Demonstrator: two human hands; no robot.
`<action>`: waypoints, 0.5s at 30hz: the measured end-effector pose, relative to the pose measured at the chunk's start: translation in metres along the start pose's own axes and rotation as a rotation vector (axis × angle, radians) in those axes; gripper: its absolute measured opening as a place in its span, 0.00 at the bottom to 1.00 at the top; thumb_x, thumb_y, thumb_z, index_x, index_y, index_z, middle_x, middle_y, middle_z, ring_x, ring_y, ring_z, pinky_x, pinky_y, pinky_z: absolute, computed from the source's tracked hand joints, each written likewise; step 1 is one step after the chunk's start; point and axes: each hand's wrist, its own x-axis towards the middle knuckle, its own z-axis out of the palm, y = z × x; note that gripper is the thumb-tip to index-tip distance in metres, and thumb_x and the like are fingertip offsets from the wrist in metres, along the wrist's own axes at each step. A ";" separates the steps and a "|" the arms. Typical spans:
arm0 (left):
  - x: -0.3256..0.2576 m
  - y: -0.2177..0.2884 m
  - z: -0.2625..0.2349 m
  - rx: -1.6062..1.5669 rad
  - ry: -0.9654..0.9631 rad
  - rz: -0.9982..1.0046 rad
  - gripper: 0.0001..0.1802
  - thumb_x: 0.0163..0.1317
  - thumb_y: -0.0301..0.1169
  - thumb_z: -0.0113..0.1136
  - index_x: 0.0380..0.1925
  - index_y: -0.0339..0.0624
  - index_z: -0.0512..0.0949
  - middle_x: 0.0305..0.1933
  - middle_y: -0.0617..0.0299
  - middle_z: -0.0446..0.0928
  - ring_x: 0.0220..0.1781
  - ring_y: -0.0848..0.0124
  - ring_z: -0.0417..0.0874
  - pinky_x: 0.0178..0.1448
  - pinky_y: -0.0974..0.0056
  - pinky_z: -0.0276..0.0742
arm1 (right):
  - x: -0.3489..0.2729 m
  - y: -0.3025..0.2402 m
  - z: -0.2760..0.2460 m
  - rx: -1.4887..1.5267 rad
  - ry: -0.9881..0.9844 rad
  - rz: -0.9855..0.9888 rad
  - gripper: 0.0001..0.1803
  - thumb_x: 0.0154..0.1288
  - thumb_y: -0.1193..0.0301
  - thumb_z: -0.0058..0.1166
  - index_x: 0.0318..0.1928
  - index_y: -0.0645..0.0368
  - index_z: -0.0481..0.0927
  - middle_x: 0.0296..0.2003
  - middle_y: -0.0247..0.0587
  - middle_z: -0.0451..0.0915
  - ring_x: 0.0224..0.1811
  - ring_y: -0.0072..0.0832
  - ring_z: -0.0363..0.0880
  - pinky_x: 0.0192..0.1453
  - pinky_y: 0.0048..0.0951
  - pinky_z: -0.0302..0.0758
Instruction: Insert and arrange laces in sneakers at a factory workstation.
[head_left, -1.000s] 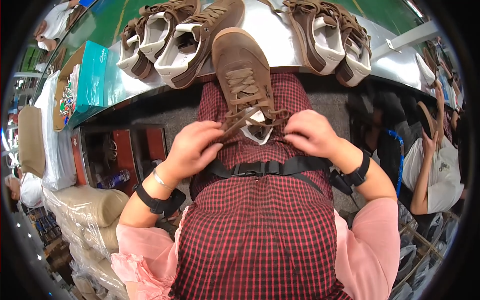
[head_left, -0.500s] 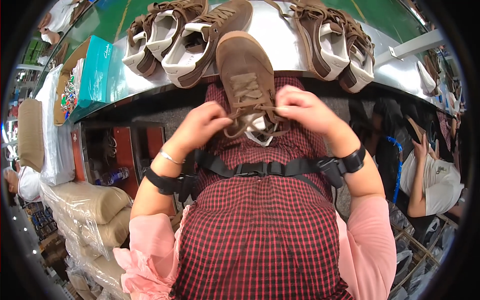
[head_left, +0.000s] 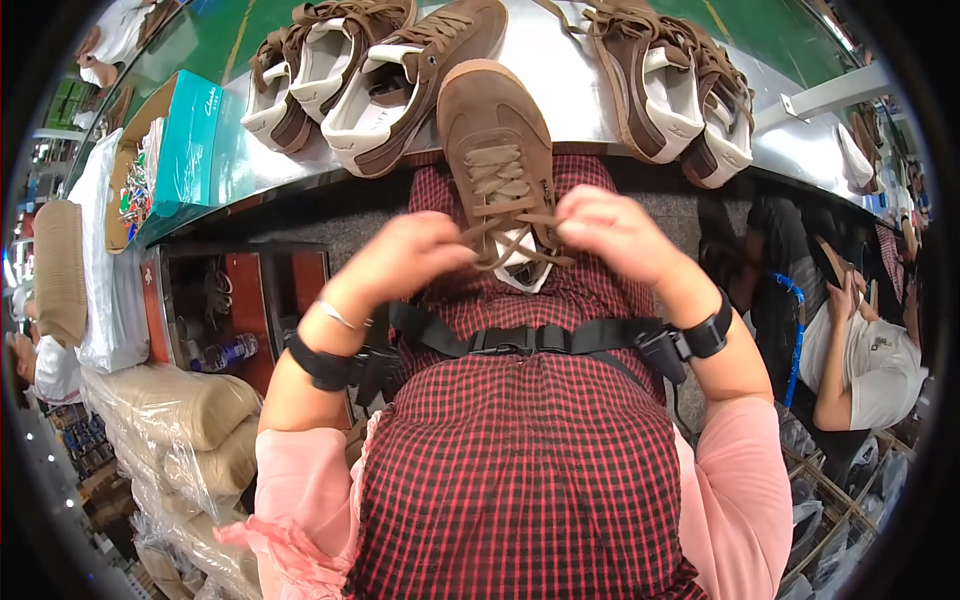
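Observation:
A brown sneaker (head_left: 493, 120) with a light lining rests in front of my lap, toe pointing away and leaning against the bench edge. Its brown shoelace (head_left: 513, 218) is crossed at the top of the tongue, with loose loops hanging over the opening. On the left of the opening, my left hand (head_left: 420, 252) pinches one side of the lace, fingers closed. My right hand (head_left: 612, 232), slightly blurred, is closed on the lace's other side at the right. Neither palm touches the sneaker's body.
More brown-and-white sneakers (head_left: 375, 110) stand on the metal bench (head_left: 560, 70), with another pair (head_left: 665, 105) at right. A teal box (head_left: 190, 140) of small colourful items sits at left. Plastic-wrapped tan bundles (head_left: 190, 410) are stacked below it. Another person (head_left: 865, 350) works at right.
Both hands have shifted slightly, the right one a little upward and the left fingers nearer the shoe opening. The lace crossing looks looser, and its loops lie differently.

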 end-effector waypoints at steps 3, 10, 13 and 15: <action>-0.014 -0.038 0.002 -0.682 0.014 -0.332 0.11 0.63 0.36 0.59 0.29 0.40 0.80 0.27 0.71 0.75 0.30 0.81 0.74 0.36 0.72 0.71 | -0.015 0.046 -0.026 0.268 -0.013 0.222 0.13 0.67 0.67 0.50 0.30 0.65 0.77 0.33 0.31 0.71 0.29 0.18 0.66 0.36 0.21 0.65; -0.026 0.006 0.000 -0.008 0.555 -0.190 0.13 0.55 0.33 0.66 0.37 0.39 0.78 0.37 0.60 0.77 0.33 0.70 0.78 0.41 0.68 0.74 | -0.017 -0.007 -0.017 -0.778 0.346 -0.250 0.12 0.58 0.62 0.59 0.34 0.59 0.78 0.35 0.41 0.75 0.32 0.34 0.75 0.39 0.30 0.72; -0.020 0.034 0.000 0.303 0.445 0.065 0.20 0.46 0.31 0.70 0.40 0.41 0.78 0.48 0.53 0.73 0.48 0.57 0.75 0.52 0.59 0.72 | -0.024 -0.040 0.002 -1.026 0.158 -0.224 0.17 0.49 0.56 0.64 0.30 0.56 0.78 0.29 0.37 0.75 0.33 0.35 0.76 0.38 0.35 0.68; -0.001 0.042 0.015 0.410 0.301 0.199 0.24 0.40 0.32 0.71 0.42 0.43 0.78 0.55 0.52 0.70 0.57 0.52 0.69 0.60 0.53 0.65 | -0.015 -0.036 0.023 -1.196 0.029 -0.158 0.19 0.48 0.52 0.63 0.28 0.54 0.79 0.27 0.35 0.75 0.31 0.32 0.76 0.42 0.36 0.66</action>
